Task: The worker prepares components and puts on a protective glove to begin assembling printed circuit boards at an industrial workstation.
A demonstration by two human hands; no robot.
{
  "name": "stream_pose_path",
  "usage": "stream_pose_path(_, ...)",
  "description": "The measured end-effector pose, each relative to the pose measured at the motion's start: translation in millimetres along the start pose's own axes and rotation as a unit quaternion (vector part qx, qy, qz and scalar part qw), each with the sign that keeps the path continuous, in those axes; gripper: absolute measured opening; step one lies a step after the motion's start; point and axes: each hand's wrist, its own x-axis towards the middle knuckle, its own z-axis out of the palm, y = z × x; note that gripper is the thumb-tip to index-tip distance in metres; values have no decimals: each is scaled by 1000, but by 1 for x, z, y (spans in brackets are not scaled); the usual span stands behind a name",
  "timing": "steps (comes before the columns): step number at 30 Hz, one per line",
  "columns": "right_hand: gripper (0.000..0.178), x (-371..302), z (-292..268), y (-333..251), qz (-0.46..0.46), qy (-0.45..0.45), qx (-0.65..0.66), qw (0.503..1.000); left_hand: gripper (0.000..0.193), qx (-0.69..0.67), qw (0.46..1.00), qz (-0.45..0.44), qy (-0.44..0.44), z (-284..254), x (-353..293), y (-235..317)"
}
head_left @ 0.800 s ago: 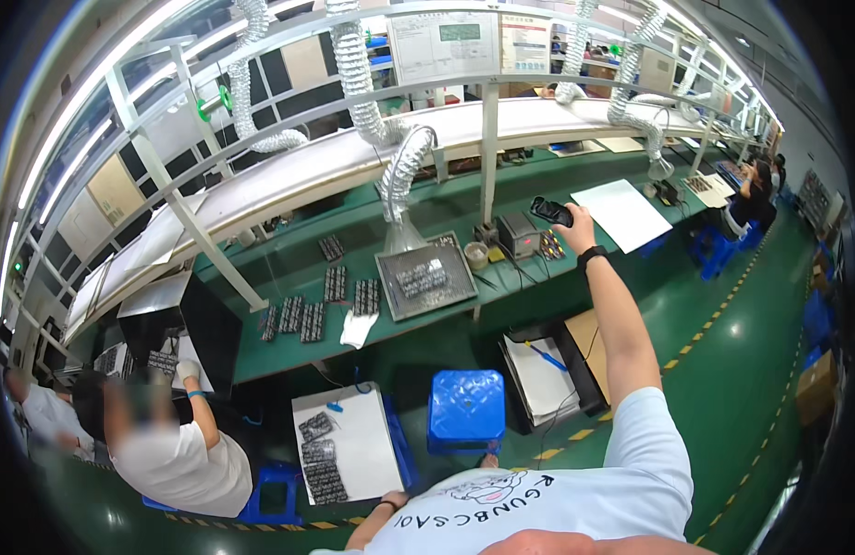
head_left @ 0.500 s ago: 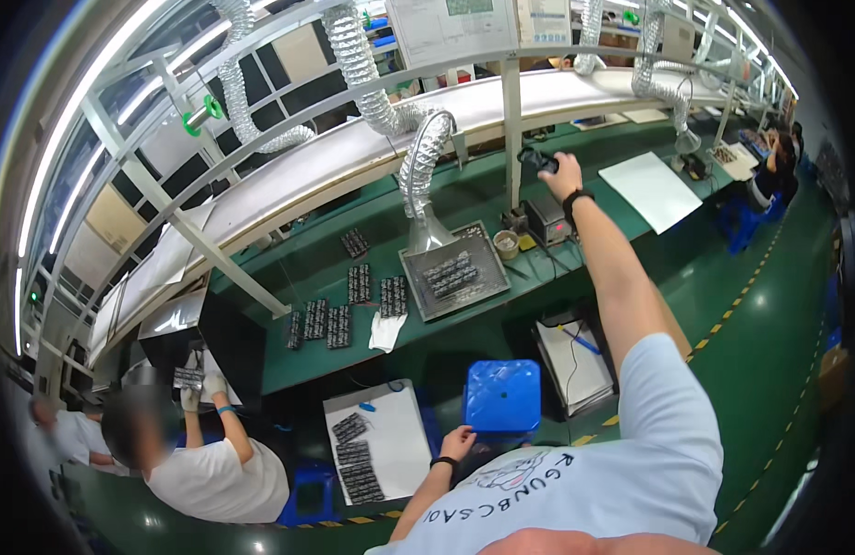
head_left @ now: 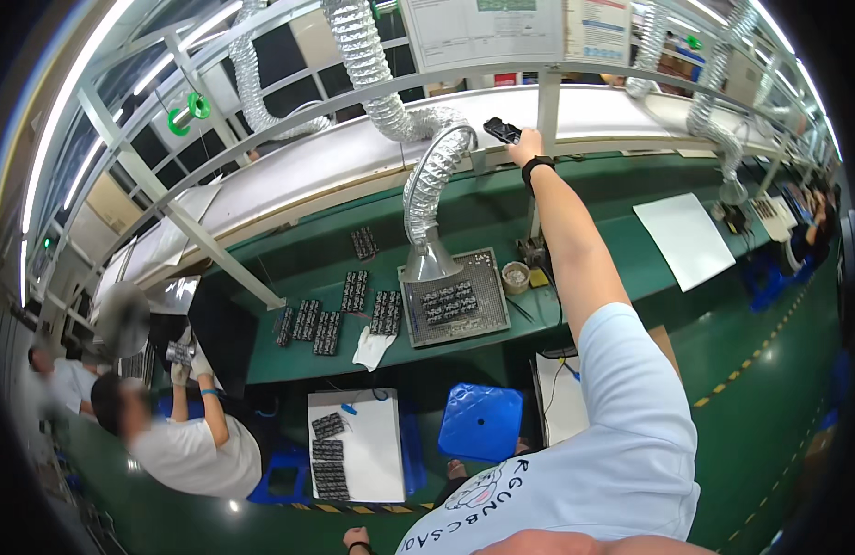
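Observation:
My right hand (head_left: pixel 527 146) reaches far forward on a stretched arm, its fingers closed on a small black object (head_left: pixel 502 130) whose kind I cannot make out. It is raised in front of the long white shelf (head_left: pixel 298 157), beside a metal post. Below that hand stands a perforated metal tray (head_left: pixel 495 314) with several black parts blocks (head_left: pixel 449 303) on it, under the funnel of a silver duct (head_left: pixel 431 259). My left hand (head_left: pixel 356 536) hangs low at the bottom edge, near a white board (head_left: pixel 376 453) bearing more black blocks. Its fingers are too small to read.
A blue stool (head_left: pixel 480 422) stands before the green bench (head_left: pixel 418 356). White gloves (head_left: pixel 373 347) and more black blocks (head_left: pixel 327 333) lie left of the tray. A co-worker in a white shirt (head_left: pixel 201 458) handles a block at the left. A white sheet (head_left: pixel 684 240) lies right.
My right hand has moved up and left with the black object, toward the shelf. My left hand has left the blue stool's edge and dropped down and left. The view has shifted.

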Motion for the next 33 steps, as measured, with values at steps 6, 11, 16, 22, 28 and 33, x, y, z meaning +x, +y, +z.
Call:
stream_pose_path(6, 33, 42, 49, -7, -21, 2, -11, 1000, 16, -13, 977, 174, 126, 0, -61, 1)
stream_pose_path(11, 56, 75, 46, 33, -99, -16, -28, 995, 26, -52, 921, 324, 208, -52, -34, 106)
stream_pose_path(16, 70, 50, 36, 54, -177, 122, -1, 977, 35, -51, 878, 451, 152, -50, -41, 217)
stream_pose_path(22, 46, -201, 17, 81, -196, -32, 185, 963, 45, -63, 850, 483, 200, -37, -53, 268)
stream_pose_path(28, 53, -396, -14, 215, -140, -238, 72, 958, 86, -50, 804, 530, 265, -82, -62, 370)
stream_pose_path(33, 66, -419, 33, 207, -118, -260, 1, 958, 119, 38, 868, 469, 160, -98, -56, 481)
